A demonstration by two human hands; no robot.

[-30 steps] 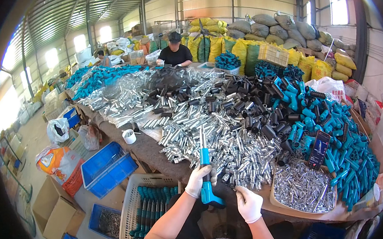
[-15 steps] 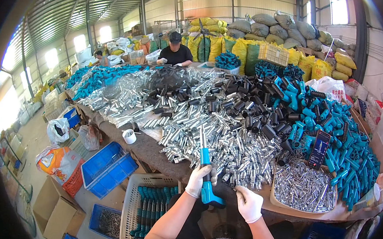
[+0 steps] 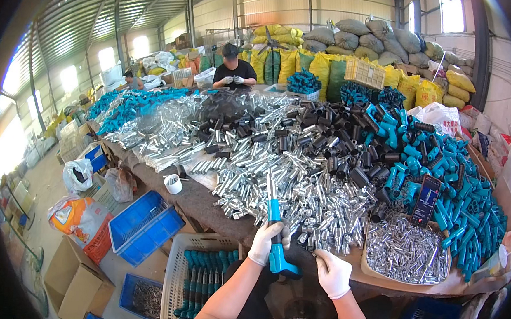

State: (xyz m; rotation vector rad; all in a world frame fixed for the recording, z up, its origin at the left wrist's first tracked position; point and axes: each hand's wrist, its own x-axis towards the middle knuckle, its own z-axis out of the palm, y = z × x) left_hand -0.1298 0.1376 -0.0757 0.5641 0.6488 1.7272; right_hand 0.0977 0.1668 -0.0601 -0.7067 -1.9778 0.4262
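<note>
My left hand (image 3: 269, 242), in a white glove, is closed around a teal pistol-shaped tool (image 3: 280, 261). The tool stands nearly upright, its silver shaft pointing away over the table and its teal grip end bent to the right below my fist. To the right of that grip is my right hand (image 3: 333, 273), also gloved, with thumb and fingertips pinched together. Whatever the pinch holds, if anything, is too small to make out. Just beyond both hands lies a heap of silver metal parts (image 3: 288, 202).
At right are a tray of small metal pins (image 3: 405, 250), a phone (image 3: 425, 200) and teal housings (image 3: 468, 213). Black sleeves (image 3: 350, 142) top the pile. A crate of teal tools (image 3: 172, 271), blue bins (image 3: 146, 226) and a white cup (image 3: 172, 183) are left. A co-worker (image 3: 235, 70) sits opposite.
My hands and the tool have hardly moved. Across the table, the co-worker has brought both hands up together in front of the chest.
</note>
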